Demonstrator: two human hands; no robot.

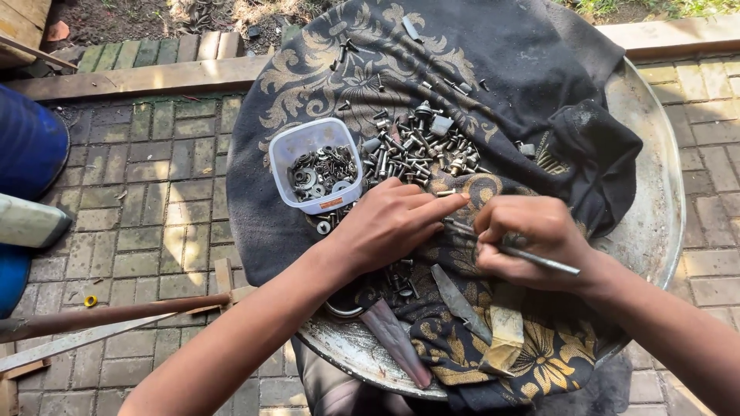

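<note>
My left hand (393, 219) rests palm down on a dark cloth with gold floral print (493, 62), its fingers stretched out toward a heap of bolts and screws (416, 150). My right hand (528, 239) is closed around a thin metal rod (551, 263) that pokes out toward the right. A clear plastic tub (316, 163) holding washers and nuts stands just left of the heap, close above my left hand. Loose small parts lie under and between both hands.
The cloth covers a large round metal tray (655, 200) standing on brick paving (154, 177). Flat metal blades (461, 302) lie on the cloth near me. A rusty pipe (116, 314) and a blue drum (27, 146) are at the left.
</note>
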